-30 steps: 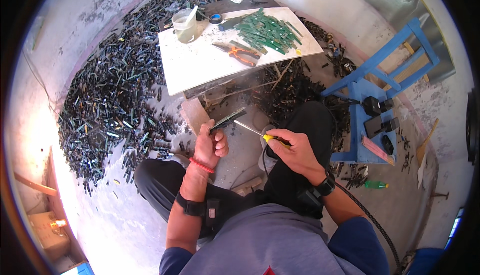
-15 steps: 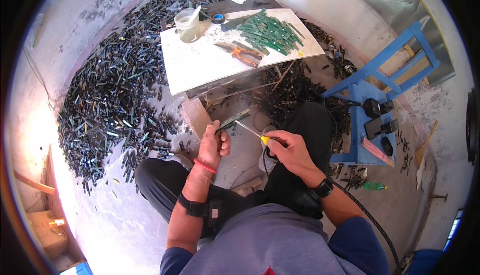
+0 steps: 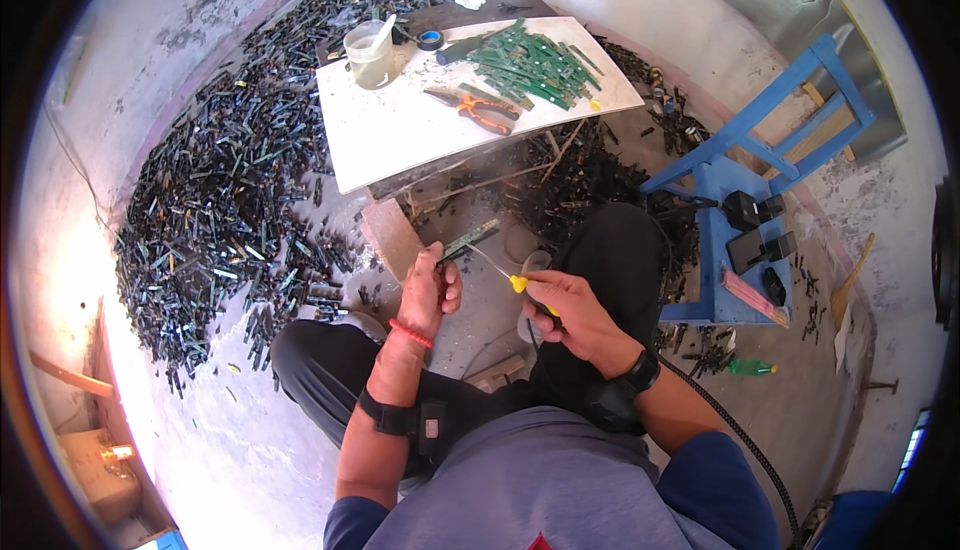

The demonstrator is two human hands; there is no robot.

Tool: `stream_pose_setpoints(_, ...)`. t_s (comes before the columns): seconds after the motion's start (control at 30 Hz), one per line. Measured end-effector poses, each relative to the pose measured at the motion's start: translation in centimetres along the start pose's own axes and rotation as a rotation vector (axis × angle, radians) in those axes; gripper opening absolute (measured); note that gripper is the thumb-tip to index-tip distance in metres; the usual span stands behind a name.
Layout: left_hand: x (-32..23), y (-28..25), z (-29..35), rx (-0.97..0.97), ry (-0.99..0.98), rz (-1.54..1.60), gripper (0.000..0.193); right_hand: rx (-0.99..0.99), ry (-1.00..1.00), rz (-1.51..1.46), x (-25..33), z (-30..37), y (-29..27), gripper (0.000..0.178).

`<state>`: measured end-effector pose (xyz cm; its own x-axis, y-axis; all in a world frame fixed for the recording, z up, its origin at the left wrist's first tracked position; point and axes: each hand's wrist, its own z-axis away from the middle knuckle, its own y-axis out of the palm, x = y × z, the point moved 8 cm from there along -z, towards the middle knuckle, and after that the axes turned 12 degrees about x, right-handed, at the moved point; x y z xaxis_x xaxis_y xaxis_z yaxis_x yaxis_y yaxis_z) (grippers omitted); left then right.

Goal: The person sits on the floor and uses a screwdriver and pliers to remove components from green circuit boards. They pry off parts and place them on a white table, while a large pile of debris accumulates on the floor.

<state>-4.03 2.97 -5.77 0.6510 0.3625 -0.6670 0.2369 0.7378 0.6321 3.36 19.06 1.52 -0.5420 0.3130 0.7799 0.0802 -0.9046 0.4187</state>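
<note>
Pinched in my left hand [image 3: 430, 285] is a narrow green circuit-board strip [image 3: 472, 238], its free end pointing up and right. My right hand [image 3: 572, 312] grips a tool with a thin metal shaft and a yellow-and-black handle [image 3: 518, 283]. The shaft's tip is close to the strip; whether they touch I cannot tell. A dark cord hangs below the right hand. Ahead, a white board [image 3: 375, 140] on a low table bears a heap of green strips [image 3: 535, 65], orange-handled pliers [image 3: 475, 108], a roll of tape [image 3: 430, 40] and a clear tub [image 3: 370, 58] with a white stick.
Dark scrap strips [image 3: 220, 190] cover the floor at left, with more under the table. A blue chair [image 3: 715, 240] at right holds black devices [image 3: 750, 215] and pink sticks [image 3: 752, 298]. A green bottle [image 3: 752, 367] lies near it; a black braided cable [image 3: 735, 435] passes my right arm.
My right hand has turned and shifted slightly left, with its fingers more curled round the tool's handle. The tool's shaft now slants more steeply. My left hand and strip have hardly moved.
</note>
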Motion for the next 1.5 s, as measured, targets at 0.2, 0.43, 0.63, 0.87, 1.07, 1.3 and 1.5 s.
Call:
stream_pose_setpoints(0.2, -0.5, 0.6, 0.3, -0.013, 0.02, -0.098, 0.043, 0.067, 0.038, 0.137, -1.0, -0.3, 1.0, 0.029)
stream_pose_setpoints(0.43, -0.7, 0.9, 0.4, -0.012, 0.035, -0.137, 0.044, -0.214, -0.529, 1.506, 4.0, 1.5, 3.1, 0.03)
stream_pose_setpoints(0.63, -0.4, 0.9, 0.7, 0.008, -0.079, 0.163, 0.044, 0.197, -0.279, 0.955, 6.6, 1.1, 1.9, 0.027)
stream_pose_setpoints(0.87, -1.4, 1.1, 0.2, 0.169, 0.008, 0.303, 0.044, -0.299, -0.646, 1.239, 12.7, -6.7, 2.0, 0.034)
stream_pose_setpoints(1.07, -2.0, -0.3, 0.1, 0.12, 0.081, 0.363, 0.044, -0.36, -0.766, 1.502, 14.5, -14.8, 4.5, 0.027)
stream_pose_setpoints(1.3, -1.6, -1.3, -0.9, 0.089, 0.093, 0.466, 0.046, -0.373, -0.897, 1.63, 16.0, -19.9, 4.0, 0.013)
stream_pose_setpoints(1.5, -1.3, -2.2, -0.2, 0.002, 0.08, 0.339, 0.044, -0.281, -0.678, 1.189, 13.4, -14.2, 4.0, 0.025)
